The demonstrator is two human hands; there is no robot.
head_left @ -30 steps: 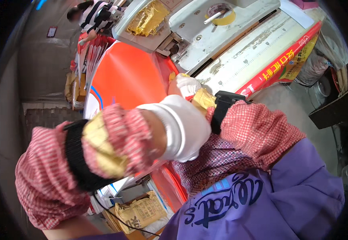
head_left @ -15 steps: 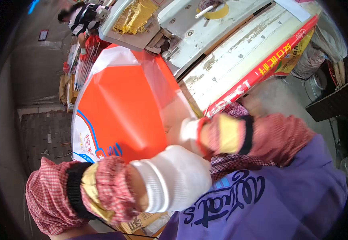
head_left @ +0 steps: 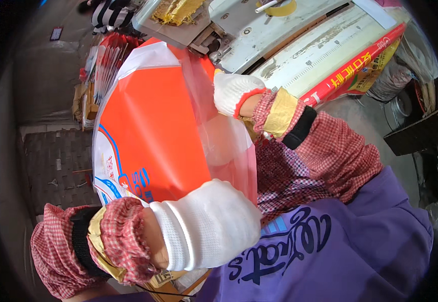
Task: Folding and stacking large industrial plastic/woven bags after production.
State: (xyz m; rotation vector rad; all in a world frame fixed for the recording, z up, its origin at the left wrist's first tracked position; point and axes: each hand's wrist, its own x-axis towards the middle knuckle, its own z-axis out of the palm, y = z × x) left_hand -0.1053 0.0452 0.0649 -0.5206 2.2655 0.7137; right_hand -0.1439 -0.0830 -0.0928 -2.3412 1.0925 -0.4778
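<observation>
Much is hidden here. The left hand [head_left: 206, 226], in a white knitted glove, is balled close to the camera, and its fingers fold under the near edge of the orange sack [head_left: 153, 131]; the grip appears pressed together on that edge, though the fingertips themselves are out of sight. The right hand [head_left: 234, 93], gloved the same way, closes its grip on the far side of the sack's mouth, where a clear plastic liner [head_left: 224, 146] stands up from the opening. The sack lies between the two hands, in front of the person's chest, and it covers whatever carries it, so its support cannot be made out.

The sack is smooth and glossy, orange with a white rim and blue print near the lower left corner. The liner is thin, wrinkled and see-through, tinted pink by the sack behind it. Both forearms wear red-checked cloth sleeves with yellowish cuffs and dark bands.

Beyond the sack, a grey metal machine [head_left: 239, 25] is cut off by the top edge, with a long ruled bench [head_left: 319, 55] beside it. A stack of flat sacks [head_left: 103, 65] lies at upper left, blurred.
</observation>
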